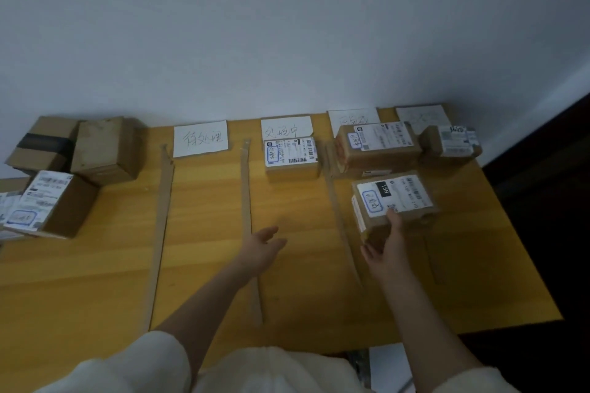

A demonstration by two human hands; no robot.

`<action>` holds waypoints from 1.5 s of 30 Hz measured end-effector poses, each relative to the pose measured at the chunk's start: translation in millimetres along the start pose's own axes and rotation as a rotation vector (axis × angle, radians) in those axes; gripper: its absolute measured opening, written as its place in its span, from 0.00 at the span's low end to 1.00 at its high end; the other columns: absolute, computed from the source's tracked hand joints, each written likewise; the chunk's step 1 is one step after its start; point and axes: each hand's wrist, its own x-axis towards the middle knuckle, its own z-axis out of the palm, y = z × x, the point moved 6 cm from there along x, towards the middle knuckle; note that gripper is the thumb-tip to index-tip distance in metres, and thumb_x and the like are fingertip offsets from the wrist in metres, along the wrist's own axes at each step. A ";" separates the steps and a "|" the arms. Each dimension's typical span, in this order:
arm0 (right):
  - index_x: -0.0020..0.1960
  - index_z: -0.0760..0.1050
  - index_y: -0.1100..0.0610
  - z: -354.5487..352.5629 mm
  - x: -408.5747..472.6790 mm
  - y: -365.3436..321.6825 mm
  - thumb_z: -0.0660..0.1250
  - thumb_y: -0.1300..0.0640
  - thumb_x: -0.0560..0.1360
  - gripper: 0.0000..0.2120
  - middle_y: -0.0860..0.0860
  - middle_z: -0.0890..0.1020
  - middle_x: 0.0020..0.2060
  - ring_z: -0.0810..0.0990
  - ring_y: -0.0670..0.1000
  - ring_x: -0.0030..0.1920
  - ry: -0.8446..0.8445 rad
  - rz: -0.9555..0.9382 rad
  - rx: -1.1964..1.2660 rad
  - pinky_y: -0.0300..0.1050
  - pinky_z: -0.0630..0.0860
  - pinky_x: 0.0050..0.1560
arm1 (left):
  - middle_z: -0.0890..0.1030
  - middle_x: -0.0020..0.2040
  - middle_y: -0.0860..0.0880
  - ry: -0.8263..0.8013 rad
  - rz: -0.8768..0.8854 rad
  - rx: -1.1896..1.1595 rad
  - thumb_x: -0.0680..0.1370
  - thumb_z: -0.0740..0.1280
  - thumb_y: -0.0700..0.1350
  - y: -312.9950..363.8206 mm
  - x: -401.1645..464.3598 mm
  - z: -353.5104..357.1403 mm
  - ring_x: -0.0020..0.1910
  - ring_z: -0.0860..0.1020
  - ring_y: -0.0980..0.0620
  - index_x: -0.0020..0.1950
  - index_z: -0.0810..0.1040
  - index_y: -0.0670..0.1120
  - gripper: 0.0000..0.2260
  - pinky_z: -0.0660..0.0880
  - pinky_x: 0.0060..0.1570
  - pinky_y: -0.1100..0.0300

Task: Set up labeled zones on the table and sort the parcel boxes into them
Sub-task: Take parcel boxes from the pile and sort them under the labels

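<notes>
Head view, read near to far. At 6 o'clock, pale sleeves [137, 360] and both forearms reach out over the yellow wooden table [95, 281]. The left hand [263, 244], just below centre, is held relaxed with fingers spread and grips nothing; it appears to hover over the middle lane, though contact with the wood cannot be judged. The right hand [388, 246], at 4 o'clock, holds the near end of a labelled parcel box [394, 201], thumb on its top edge and fingers at its near side, presumably to seat it in the third lane; the far fingers are hidden behind the box. Three cardboard strips, the left strip [159, 233], centre strip [247, 217] and right strip [338, 210], run toward the wall as lane dividers. At 9 o'clock, unsorted boxes [64, 169] stand outside the lanes, probably awaiting sorting; the nearest is cut off by the frame edge. Against the wall, four paper zone labels head the lanes: the first label [200, 138] has no box below it, the second label [285, 128] has one box [292, 158], the third label [352, 119] is partly covered by a larger box [376, 145], and the fourth label [421, 116] sits behind a small box [450, 142] at 2 o'clock. The handwriting on the two right labels is too faint to read, and all printed labels are blurred
</notes>
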 end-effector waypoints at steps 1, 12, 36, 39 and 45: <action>0.73 0.64 0.52 1.0 5.4 -2.8 0.67 0.39 0.71 0.35 0.57 0.73 0.64 0.72 0.58 0.63 -0.007 0.017 0.019 0.53 0.71 0.64 | 0.66 0.74 0.46 0.004 -0.010 0.020 0.81 0.62 0.52 -2.2 0.1 2.2 0.72 0.66 0.45 0.75 0.65 0.46 0.24 0.65 0.67 0.53; 0.73 0.63 0.55 16.9 41.5 -7.4 0.70 0.41 0.71 0.37 0.58 0.74 0.63 0.73 0.59 0.63 -0.041 0.086 0.020 0.56 0.69 0.68 | 0.68 0.73 0.46 0.064 -0.065 0.095 0.80 0.62 0.53 -11.6 -1.2 11.8 0.70 0.68 0.46 0.74 0.67 0.47 0.23 0.67 0.62 0.56; 0.55 0.71 0.57 15.0 4.0 -0.4 0.64 0.41 0.76 0.20 0.53 0.77 0.44 0.77 0.51 0.45 0.236 0.011 -0.169 0.47 0.77 0.53 | 0.71 0.71 0.45 0.138 -0.062 -0.049 0.80 0.64 0.51 -21.4 1.4 -19.8 0.69 0.69 0.45 0.71 0.71 0.45 0.21 0.69 0.62 0.55; 0.49 0.75 0.57 36.2 -8.7 21.5 0.63 0.47 0.78 0.13 0.52 0.77 0.39 0.77 0.49 0.40 0.130 0.071 -0.260 0.46 0.76 0.48 | 0.74 0.68 0.47 0.188 -0.048 -0.081 0.80 0.63 0.50 -23.9 -1.6 -33.4 0.61 0.74 0.48 0.70 0.73 0.46 0.19 0.70 0.53 0.59; 0.42 0.74 0.55 116.5 -28.9 63.7 0.65 0.51 0.78 0.09 0.50 0.78 0.37 0.77 0.49 0.37 -0.204 0.126 -0.573 0.44 0.74 0.38 | 0.77 0.64 0.47 0.317 -0.049 -0.163 0.79 0.64 0.50 -42.9 -12.0 -74.5 0.63 0.75 0.47 0.67 0.75 0.45 0.18 0.72 0.60 0.55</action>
